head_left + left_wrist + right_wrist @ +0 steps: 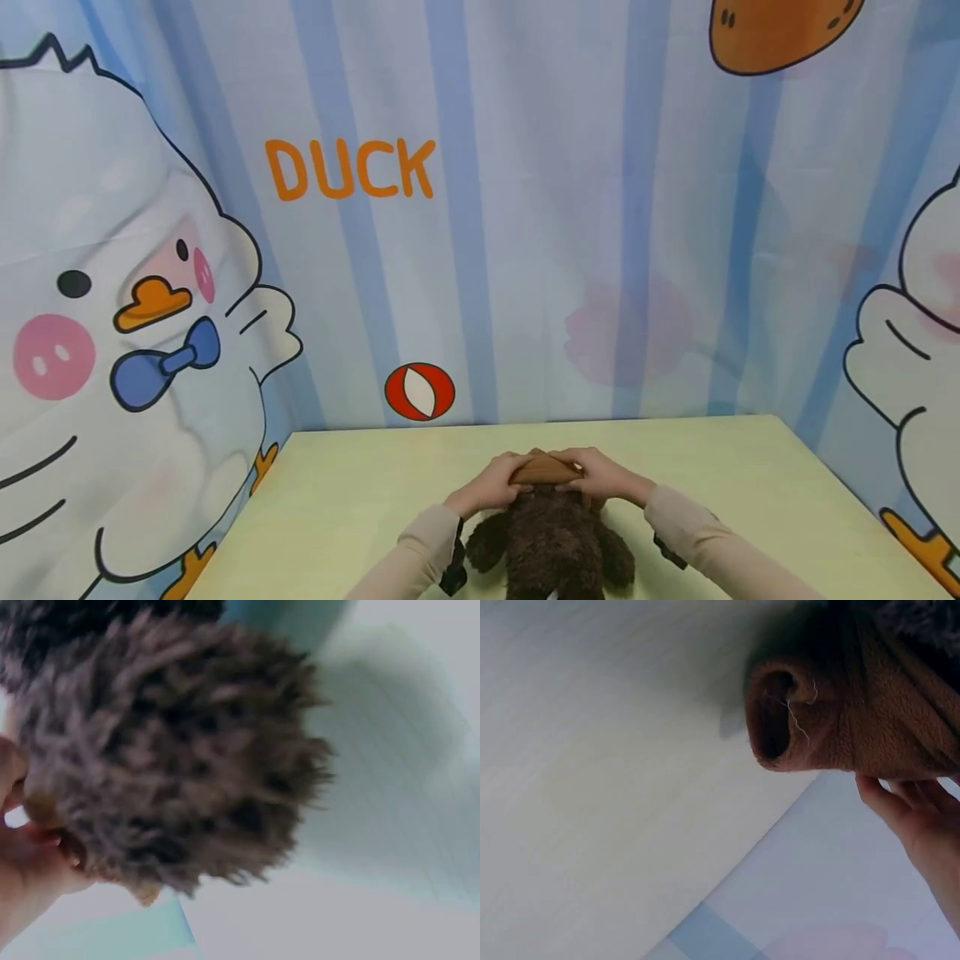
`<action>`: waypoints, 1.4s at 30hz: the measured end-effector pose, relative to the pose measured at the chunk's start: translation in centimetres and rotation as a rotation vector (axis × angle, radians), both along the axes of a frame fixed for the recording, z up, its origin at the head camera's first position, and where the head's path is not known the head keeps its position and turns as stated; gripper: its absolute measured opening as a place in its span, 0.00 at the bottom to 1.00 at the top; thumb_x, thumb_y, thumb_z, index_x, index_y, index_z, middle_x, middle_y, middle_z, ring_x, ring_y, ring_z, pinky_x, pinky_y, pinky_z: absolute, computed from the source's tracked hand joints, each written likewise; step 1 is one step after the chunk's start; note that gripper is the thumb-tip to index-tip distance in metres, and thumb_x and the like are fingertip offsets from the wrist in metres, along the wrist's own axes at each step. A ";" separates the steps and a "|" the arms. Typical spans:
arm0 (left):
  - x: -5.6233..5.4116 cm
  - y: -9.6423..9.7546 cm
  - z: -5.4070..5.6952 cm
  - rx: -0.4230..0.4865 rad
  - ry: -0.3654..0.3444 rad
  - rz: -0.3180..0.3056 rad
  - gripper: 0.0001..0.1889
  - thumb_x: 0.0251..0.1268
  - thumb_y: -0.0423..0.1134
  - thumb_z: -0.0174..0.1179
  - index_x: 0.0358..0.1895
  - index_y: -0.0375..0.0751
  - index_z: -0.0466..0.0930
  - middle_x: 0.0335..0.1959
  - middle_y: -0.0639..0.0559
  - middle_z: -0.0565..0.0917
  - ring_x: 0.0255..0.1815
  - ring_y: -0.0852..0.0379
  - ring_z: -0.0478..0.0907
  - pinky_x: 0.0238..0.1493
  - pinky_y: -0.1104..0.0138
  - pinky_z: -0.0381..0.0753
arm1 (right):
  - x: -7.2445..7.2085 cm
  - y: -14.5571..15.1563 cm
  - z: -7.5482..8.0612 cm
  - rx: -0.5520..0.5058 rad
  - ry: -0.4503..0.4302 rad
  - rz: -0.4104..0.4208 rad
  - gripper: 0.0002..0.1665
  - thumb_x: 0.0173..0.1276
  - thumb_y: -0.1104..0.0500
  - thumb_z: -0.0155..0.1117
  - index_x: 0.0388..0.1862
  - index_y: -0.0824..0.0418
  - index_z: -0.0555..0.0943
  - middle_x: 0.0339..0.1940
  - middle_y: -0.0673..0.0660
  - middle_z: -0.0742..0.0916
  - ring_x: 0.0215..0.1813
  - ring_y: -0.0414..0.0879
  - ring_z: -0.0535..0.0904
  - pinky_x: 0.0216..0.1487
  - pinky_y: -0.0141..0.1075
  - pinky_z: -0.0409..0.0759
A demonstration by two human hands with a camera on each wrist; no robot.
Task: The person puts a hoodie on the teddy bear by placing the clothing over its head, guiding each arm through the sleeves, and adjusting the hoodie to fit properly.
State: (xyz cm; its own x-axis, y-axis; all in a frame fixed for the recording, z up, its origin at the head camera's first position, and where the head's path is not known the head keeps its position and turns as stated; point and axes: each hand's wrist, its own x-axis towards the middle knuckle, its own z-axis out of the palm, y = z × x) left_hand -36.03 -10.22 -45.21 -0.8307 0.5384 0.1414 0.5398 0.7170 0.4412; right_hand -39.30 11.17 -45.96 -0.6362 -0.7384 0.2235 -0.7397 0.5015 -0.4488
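Filling the whole back, a blue-striped curtain (540,250) hangs behind the action, and in front of it spreads the pale yellow tabletop (360,483). Over on the left, a huge printed duck (112,208) in a blue bow tie looms large, while a second white bird (915,358) is cut off at the right edge.

And down at the near middle of the tabletop, here's the shaggy, dark brown plush toy (555,533), a stubby limb out to each side! Two beige sleeves (408,554) reach in, one either side of it. Now the hands: the left hand (491,483) grips one edge of a lighter brown cloth (543,471) at the toy's far end, and the right hand (603,475) holds the opposite edge, thumbs on the near side, fingers beyond. Up close at the left wrist, a fluffy limb (172,750) hides much of that grip. At the right wrist, the cloth shows a round, hollow end, fingertips touching its edge just along from there.

Smaller now, a red-and-white ball (420,392) is printed above the tabletop's far edge, and, tiniest of all, pale threads (799,720) dangle by that hollow end.
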 end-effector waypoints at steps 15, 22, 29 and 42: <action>0.4 1.3 -1.1 0.217 -0.036 0.097 0.23 0.40 0.27 0.63 0.44 0.40 0.67 0.35 0.49 0.73 0.29 0.61 0.67 0.28 0.71 0.66 | 0.5 -1.4 -0.1 -0.117 -0.066 -0.138 0.22 0.39 0.77 0.54 0.35 0.61 0.70 0.27 0.52 0.76 0.24 0.38 0.64 0.25 0.28 0.63; 1.1 1.9 -1.4 0.200 0.125 0.104 0.19 0.41 0.25 0.59 0.41 0.41 0.70 0.32 0.49 0.74 0.25 0.61 0.66 0.24 0.73 0.63 | 1.4 -2.5 -0.5 -0.171 0.090 -0.178 0.14 0.43 0.73 0.60 0.19 0.56 0.68 0.15 0.45 0.69 0.17 0.33 0.57 0.21 0.25 0.58; 1.2 2.1 -1.7 0.141 0.289 0.150 0.14 0.48 0.32 0.59 0.41 0.47 0.79 0.25 0.53 0.81 0.19 0.64 0.71 0.20 0.78 0.65 | 2.3 -3.2 -0.7 -0.114 0.251 -0.204 0.15 0.46 0.71 0.59 0.13 0.54 0.67 0.12 0.42 0.64 0.17 0.33 0.55 0.21 0.24 0.56; 1.1 -1.6 -0.3 -0.015 0.206 -0.028 0.23 0.54 0.28 0.55 0.56 0.40 0.69 0.49 0.47 0.75 0.46 0.55 0.74 0.44 0.68 0.74 | 1.7 -1.0 -0.2 -0.026 0.221 -0.102 0.16 0.56 0.62 0.62 0.45 0.60 0.74 0.38 0.52 0.80 0.37 0.43 0.76 0.37 0.36 0.75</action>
